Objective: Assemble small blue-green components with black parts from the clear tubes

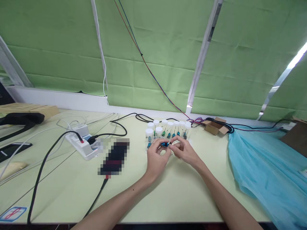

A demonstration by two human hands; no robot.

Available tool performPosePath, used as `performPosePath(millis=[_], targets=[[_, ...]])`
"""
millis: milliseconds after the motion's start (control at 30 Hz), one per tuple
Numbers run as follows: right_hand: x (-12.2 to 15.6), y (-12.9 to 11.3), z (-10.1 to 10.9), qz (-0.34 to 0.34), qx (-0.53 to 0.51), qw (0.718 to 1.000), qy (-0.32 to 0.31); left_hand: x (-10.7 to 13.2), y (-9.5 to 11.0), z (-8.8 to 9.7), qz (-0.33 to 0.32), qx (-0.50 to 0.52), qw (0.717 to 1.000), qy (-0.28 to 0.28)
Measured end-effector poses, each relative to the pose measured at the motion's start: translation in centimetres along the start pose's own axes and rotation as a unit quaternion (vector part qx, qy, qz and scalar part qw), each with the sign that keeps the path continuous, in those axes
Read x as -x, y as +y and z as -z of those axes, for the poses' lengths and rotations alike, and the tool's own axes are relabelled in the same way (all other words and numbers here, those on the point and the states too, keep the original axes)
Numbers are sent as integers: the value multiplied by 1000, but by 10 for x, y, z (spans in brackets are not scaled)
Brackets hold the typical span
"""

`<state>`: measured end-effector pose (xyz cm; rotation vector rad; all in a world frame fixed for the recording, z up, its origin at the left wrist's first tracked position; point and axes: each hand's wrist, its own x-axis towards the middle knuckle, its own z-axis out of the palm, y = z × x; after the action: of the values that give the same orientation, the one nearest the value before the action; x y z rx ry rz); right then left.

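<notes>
Between my hands is a small blue and black part [165, 144], too small to name surely. My left hand [155, 156] pinches its left end, fingers curled. The fingertips of my right hand [183, 150] close on its dark right end. Just behind the hands stand several clear bottles with white caps [149, 131], holding small blue or green pieces [163, 133] with thin wires or stems. The fingers partly hide the front bottles.
Left of my arms lie a pixelated dark device [115, 158] with a cable and a white power strip [82, 145]. An open cardboard box [215, 126] stands behind right. Blue sheeting [259, 166] covers the right side. Black cables [141, 117] run along the back.
</notes>
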<state>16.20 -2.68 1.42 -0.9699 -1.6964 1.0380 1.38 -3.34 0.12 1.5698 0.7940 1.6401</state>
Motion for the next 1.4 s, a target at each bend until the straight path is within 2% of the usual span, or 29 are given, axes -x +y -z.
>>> performPosePath(millis=[567,767,933,1400], targets=[[-5,8,-1,38,31,999,8,1,-3,-1,-2,17,999,-28],[-5,7,-1,23,32,999,25,1,-2,-1,2,16,1000,-24],[-2,2,-1,0,-5,1000,2,1,-1,-1,4,17,1000,-16],[-5,5,-1,31,37,999,12,1,-2,-2,1,21,999,-33]])
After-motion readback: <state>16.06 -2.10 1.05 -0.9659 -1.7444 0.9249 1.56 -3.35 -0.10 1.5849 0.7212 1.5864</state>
